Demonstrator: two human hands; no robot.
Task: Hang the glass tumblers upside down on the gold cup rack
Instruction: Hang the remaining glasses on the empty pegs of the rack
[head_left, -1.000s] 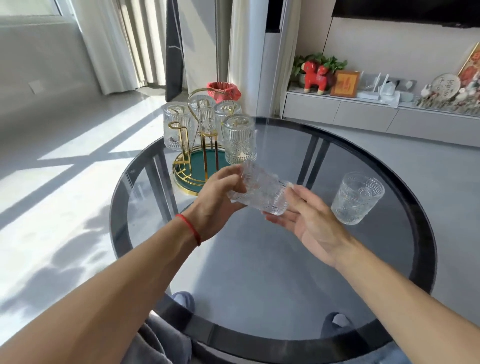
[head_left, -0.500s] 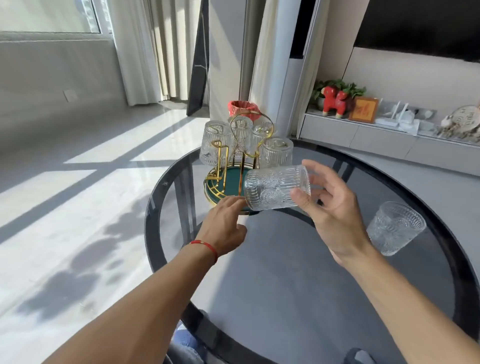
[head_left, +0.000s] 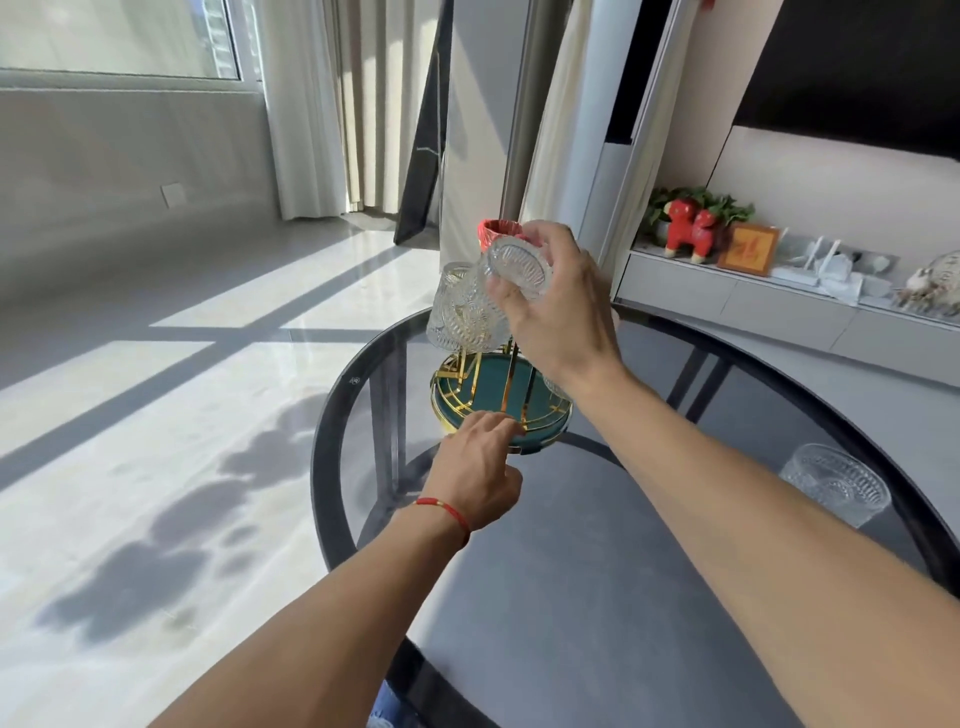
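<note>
Your left hand (head_left: 480, 467) sits low at the near edge of the gold cup rack (head_left: 501, 402), fingers loosely curled and holding nothing, fingertips touching or just short of the rim of its teal base; you cannot tell which from here. It looks set to steady the rack.

Just right of that and higher, ribbed tumblers already hanging (head_left: 457, 317) crowd the rack's upper prongs, mouths down. How many there are is hard to count, because glass overlaps glass and your other hand covers the right side.

Your right hand (head_left: 558, 312) is clamped around the tumbler being hung (head_left: 517, 265), thumb and fingers wrapped on its wall, its thick patterned bottom tipped up toward the camera and its mouth pointing down and away into the rack. So you are in the middle of placing this one, and it appears not yet seated.

Next, you likely need to find a free prong by feel or by shifting your view, lower the mouth over it without knocking the neighbours, and only then loosen your fingers.

Far right, one last tumbler (head_left: 836, 491) stands upright on the round glass table (head_left: 597, 597), well apart from the rack, still to be hung.
</note>
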